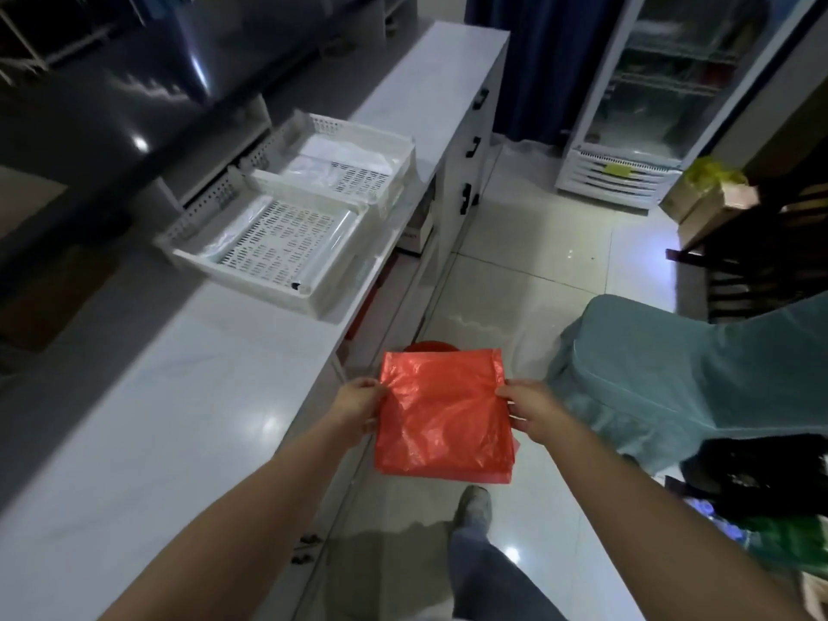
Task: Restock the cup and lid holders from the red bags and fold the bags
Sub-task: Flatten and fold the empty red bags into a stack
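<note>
We see left hand (358, 405) pinch left edge of red bag (443, 414). Right hand (533, 412) pinches right edge. Bag folded flat, held in air just right of counter (188, 396). Farther along counter, two white trays (286, 217). Beyond counter, fridge (649, 105).

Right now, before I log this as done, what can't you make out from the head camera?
- Fold layers of the red bag: hidden behind its front face.
- Left hand and right hand fingers behind the bag: hidden.
- Clear plastic in the white trays: contents blurred.
- Shelves under the counter: dark.
</note>
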A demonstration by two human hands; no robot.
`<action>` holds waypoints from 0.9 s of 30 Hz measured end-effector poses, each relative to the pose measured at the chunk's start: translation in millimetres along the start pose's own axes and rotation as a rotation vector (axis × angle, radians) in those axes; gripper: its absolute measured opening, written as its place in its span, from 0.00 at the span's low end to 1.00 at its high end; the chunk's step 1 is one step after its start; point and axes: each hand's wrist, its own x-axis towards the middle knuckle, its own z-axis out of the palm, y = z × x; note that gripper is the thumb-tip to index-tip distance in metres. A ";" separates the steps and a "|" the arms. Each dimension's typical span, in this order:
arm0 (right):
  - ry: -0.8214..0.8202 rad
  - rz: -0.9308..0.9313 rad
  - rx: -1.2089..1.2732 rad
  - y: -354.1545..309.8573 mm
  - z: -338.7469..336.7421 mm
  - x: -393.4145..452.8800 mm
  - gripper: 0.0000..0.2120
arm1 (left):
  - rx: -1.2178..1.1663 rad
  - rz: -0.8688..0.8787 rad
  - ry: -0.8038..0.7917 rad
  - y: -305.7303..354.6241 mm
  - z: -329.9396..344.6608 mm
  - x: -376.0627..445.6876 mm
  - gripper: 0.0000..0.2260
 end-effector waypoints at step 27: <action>0.169 -0.066 -0.529 121.7 70.3 480.0 0.15 | 0.455 -0.066 0.208 -141.3 129.1 464.9 0.10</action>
